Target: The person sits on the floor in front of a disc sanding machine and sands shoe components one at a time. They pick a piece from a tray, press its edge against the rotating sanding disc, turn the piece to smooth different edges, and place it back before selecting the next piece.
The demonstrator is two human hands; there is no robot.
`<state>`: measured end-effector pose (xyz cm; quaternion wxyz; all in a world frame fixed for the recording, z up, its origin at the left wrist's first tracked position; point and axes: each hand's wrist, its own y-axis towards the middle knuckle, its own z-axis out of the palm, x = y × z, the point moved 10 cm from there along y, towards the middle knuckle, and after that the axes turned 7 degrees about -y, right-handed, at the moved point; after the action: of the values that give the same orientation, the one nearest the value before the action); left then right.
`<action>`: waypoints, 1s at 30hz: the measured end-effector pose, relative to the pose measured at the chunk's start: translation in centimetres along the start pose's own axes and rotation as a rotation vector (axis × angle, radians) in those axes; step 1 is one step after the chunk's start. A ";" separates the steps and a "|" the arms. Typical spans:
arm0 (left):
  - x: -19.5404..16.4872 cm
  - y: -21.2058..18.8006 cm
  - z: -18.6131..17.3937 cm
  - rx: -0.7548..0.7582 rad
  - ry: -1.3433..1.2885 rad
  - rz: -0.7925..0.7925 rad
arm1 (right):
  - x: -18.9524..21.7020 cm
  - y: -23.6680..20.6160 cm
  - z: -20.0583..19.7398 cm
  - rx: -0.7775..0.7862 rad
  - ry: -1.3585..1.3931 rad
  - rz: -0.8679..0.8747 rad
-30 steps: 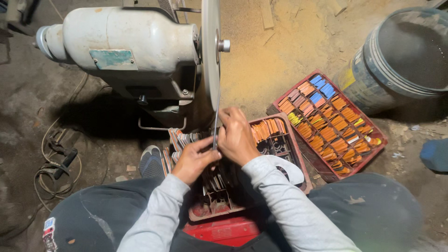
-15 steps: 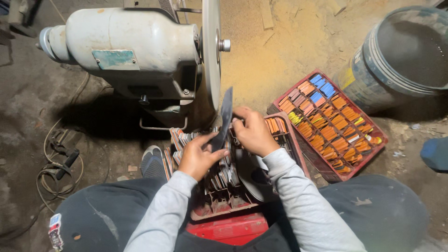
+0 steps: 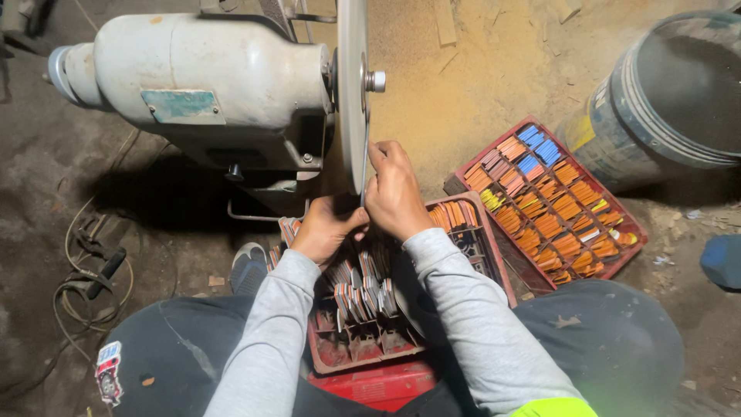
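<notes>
Thin dark metal blade (image 3: 364, 166) stands near upright, long axis vertical, edge against the grey grinder disc (image 3: 352, 93), straight ahead of both hands. Right hand (image 3: 395, 193) pinches it higher up, nearer the disc; left hand (image 3: 328, 228) grips the lower end. Red plastic crate (image 3: 494, 255) btwn the knees holds blades w/ orange handles; 2nd red crate (image 3: 610, 208) to the right is packed w/ orange, some blue.

Counted: 2 hands (image 3: 363, 212), 1 grinder (image 3: 193, 85), 1 disc (image 3: 352, 93), 2 red crates (image 3: 610, 262), 1 bucket (image 3: 656, 100), 1 blade (image 3: 364, 166).
</notes>
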<state>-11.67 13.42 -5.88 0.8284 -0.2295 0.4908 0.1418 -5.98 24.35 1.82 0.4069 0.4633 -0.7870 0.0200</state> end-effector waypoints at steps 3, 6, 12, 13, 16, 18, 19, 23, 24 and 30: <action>0.9 -0.9 -0.4 -0.012 0.065 -0.070 | 0.2 -1.0 0.3 0.005 -0.007 0.023; 1.3 -2.2 -0.1 0.055 0.047 -0.067 | 0.8 -2.4 0.3 0.034 0.004 0.041; 2.8 -7.1 -1.5 -0.016 0.152 -0.281 | 1.9 -6.3 0.5 0.190 0.080 0.052; 1.5 -7.8 -2.1 -0.034 0.461 -0.202 | 1.6 -7.1 0.8 0.269 0.116 0.066; -2.2 -10.3 -2.1 -0.115 1.131 0.046 | 0.8 -9.7 2.4 0.605 0.405 0.104; -4.3 -11.2 -1.1 -0.176 1.241 0.219 | 0.2 -10.6 2.2 0.667 0.324 0.060; -4.9 -11.2 -0.8 -0.192 1.234 0.247 | 0.0 -11.0 2.2 0.691 0.282 0.046; -6.0 -11.7 0.4 -0.250 1.240 0.260 | -0.7 -11.2 2.1 0.728 0.375 0.137; -6.3 -11.5 0.6 -0.260 1.254 0.259 | -0.5 -11.1 2.0 0.726 0.404 0.138; -6.6 -11.0 1.6 -0.210 1.180 0.341 | -0.4 -9.9 1.6 0.676 0.546 0.195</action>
<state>-8.52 4.75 3.20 0.3566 -0.2678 0.8790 0.1689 0.52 18.36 -2.97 0.4215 0.4715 -0.6401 0.4362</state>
